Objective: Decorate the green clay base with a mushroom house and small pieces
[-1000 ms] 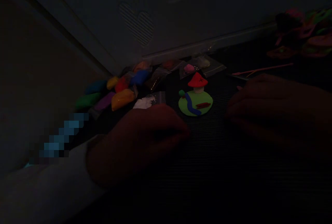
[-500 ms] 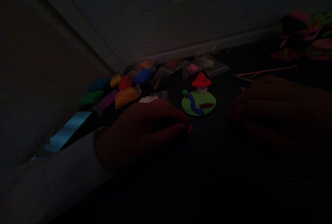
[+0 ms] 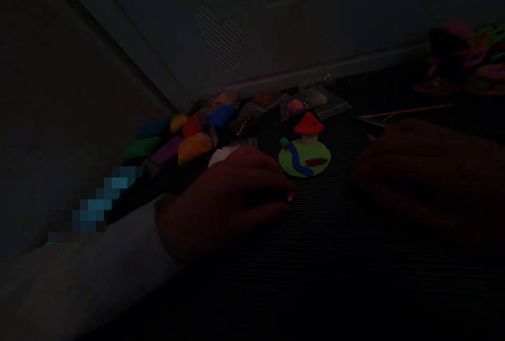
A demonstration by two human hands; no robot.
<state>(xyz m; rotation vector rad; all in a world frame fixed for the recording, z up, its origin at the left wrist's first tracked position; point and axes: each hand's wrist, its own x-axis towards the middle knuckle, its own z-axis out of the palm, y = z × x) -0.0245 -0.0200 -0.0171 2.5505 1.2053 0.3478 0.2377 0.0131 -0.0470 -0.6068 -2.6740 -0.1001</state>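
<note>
A small red-and-white piece (image 3: pixel 291 196), like a tiny clay mushroom, lies at the fingertips of my left hand (image 3: pixel 224 199). My left thumb and forefinger are apart, the forefinger close against the piece. Just beyond stands a clay scene: a green disc (image 3: pixel 290 164) with a blue winding strip (image 3: pixel 296 161), a dark red strip (image 3: pixel 316 162), a small green ball (image 3: pixel 284 142) and a red-capped mushroom (image 3: pixel 309 124). To the right, my right hand (image 3: pixel 418 172) rests low over the dark table, its fingers lost in shadow. A small pink bit (image 3: pixel 371 138) shows beside it.
Bagged clay in several colours lines the back left, including an orange pack (image 3: pixel 195 148) and a white pack (image 3: pixel 223 156). Thin sticks (image 3: pixel 406 111) lie behind my right hand. Colourful clay pieces (image 3: pixel 453 57) sit back right. A pale panel (image 3: pixel 315 25) closes the back.
My left thumb and forefinger have parted from a pinch, and the hand has shifted slightly right around the tiny red-and-white piece. My right hand looks nearly still. The view has shifted slightly.
</note>
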